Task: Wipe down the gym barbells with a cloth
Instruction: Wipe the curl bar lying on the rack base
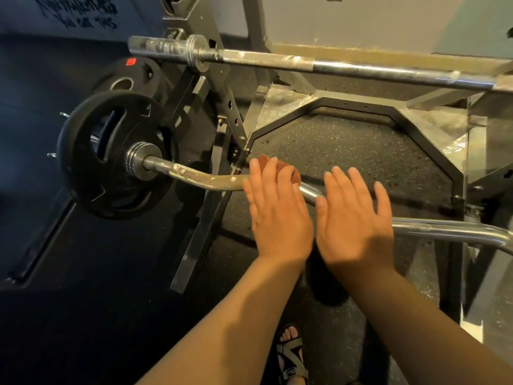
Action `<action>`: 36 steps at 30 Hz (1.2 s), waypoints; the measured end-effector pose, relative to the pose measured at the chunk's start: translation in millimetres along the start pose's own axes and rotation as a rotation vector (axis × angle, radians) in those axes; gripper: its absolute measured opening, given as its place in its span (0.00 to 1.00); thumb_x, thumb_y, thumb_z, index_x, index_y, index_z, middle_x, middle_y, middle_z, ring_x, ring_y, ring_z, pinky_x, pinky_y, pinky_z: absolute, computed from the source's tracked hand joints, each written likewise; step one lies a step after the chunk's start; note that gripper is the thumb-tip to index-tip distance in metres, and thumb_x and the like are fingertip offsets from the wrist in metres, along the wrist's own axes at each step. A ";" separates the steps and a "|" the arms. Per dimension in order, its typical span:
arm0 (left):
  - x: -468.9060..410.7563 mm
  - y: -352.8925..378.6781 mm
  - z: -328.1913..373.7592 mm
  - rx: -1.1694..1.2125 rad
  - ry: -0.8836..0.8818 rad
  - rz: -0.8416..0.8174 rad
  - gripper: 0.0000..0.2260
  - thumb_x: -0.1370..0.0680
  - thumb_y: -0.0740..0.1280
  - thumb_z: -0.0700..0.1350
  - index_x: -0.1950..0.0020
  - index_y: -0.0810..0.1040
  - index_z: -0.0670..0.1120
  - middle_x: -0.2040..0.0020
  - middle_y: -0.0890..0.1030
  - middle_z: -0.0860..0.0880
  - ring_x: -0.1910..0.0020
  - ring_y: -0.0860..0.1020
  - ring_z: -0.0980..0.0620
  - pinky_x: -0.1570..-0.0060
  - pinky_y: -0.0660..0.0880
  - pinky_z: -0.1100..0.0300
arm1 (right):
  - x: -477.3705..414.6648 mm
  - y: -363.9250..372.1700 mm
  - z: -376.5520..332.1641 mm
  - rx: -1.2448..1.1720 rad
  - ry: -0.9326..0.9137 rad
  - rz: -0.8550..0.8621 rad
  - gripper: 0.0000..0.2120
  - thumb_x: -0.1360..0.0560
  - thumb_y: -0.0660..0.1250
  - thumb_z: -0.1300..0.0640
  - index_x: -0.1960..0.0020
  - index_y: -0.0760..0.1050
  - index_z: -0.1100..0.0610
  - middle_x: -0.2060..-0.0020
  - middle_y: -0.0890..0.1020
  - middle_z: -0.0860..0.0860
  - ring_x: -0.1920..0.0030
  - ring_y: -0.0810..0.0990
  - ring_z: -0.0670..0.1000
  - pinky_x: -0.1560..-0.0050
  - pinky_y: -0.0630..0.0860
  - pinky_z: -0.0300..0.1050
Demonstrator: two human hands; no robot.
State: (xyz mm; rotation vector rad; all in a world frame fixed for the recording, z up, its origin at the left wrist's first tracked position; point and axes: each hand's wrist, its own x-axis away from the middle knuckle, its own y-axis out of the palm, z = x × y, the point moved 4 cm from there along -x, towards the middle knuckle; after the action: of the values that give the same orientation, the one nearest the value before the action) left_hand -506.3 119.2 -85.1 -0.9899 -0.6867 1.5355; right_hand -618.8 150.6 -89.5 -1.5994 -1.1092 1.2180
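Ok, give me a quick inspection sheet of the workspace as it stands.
Surface: speckled rubber floor inside the steel rack base.
Job's things: curl bar, white smears near its black plate; straight barbell racked above, also smeared; brown cloth on the curl bar.
Clutter: nothing seen.
Hands: left hand presses the cloth on the bar, fingers straight; right hand open over the bar beside it.
Cables: nothing seen.
Surroundings: spare plate behind, wall writing, sandalled foot below.

Steel rack [201, 226], apparently bearing bent barbell [200, 182]
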 end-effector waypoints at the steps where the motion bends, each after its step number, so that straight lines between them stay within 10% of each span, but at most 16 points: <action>1: -2.5 -4.4 -5.9 -0.054 0.068 -0.022 0.16 0.14 0.53 0.47 0.28 0.70 0.48 0.22 0.66 0.48 0.17 0.49 0.46 0.19 0.42 0.45 | -5.9 2.0 -4.6 0.005 -0.010 -0.022 0.26 0.15 0.48 0.49 0.24 0.69 0.59 0.24 0.70 0.55 0.21 0.64 0.56 0.24 0.59 0.65; 13: -18.0 -14.8 -30.8 0.071 -0.263 0.098 0.13 0.15 0.53 0.45 0.33 0.71 0.45 0.25 0.66 0.46 0.18 0.50 0.46 0.20 0.43 0.40 | -9.8 2.4 -5.5 -0.127 0.017 -0.076 0.23 0.16 0.53 0.48 0.26 0.72 0.57 0.26 0.73 0.54 0.22 0.66 0.55 0.26 0.63 0.65; 18: -16.3 -35.8 -60.8 -0.007 0.023 0.001 0.16 0.14 0.52 0.50 0.29 0.70 0.49 0.26 0.68 0.50 0.18 0.54 0.48 0.19 0.41 0.45 | -12.4 -2.0 -9.3 -0.144 0.007 -0.171 0.23 0.16 0.51 0.48 0.25 0.71 0.56 0.26 0.73 0.52 0.22 0.65 0.54 0.25 0.63 0.64; 24: -17.4 -23.3 -41.1 0.142 -0.313 0.137 0.18 0.16 0.47 0.50 0.34 0.71 0.49 0.27 0.67 0.50 0.18 0.48 0.50 0.20 0.39 0.46 | -15.0 1.8 -19.4 -0.168 -0.057 -0.083 0.24 0.16 0.52 0.50 0.27 0.74 0.60 0.29 0.76 0.56 0.25 0.71 0.56 0.28 0.68 0.64; 29: -3.7 -14.2 -32.5 0.075 0.004 0.045 0.17 0.17 0.57 0.45 0.29 0.68 0.45 0.25 0.68 0.45 0.18 0.53 0.45 0.20 0.46 0.39 | -30.4 14.5 -33.4 -0.131 -0.132 -0.040 0.25 0.15 0.50 0.49 0.27 0.74 0.59 0.30 0.78 0.56 0.28 0.74 0.58 0.33 0.74 0.64; 36: -13.8 -33.8 -64.0 0.165 -0.255 0.208 0.15 0.14 0.50 0.46 0.33 0.72 0.50 0.28 0.70 0.51 0.18 0.51 0.51 0.22 0.34 0.58 | -26.7 9.6 -29.6 -0.137 -0.111 -0.109 0.24 0.15 0.50 0.47 0.27 0.74 0.56 0.28 0.75 0.53 0.24 0.69 0.55 0.27 0.67 0.64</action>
State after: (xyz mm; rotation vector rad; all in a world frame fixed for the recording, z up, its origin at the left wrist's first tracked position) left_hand -433.7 106.7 -83.9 -0.7674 -0.6354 1.8912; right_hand -592.2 119.6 -86.0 -1.5653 -1.3587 1.1917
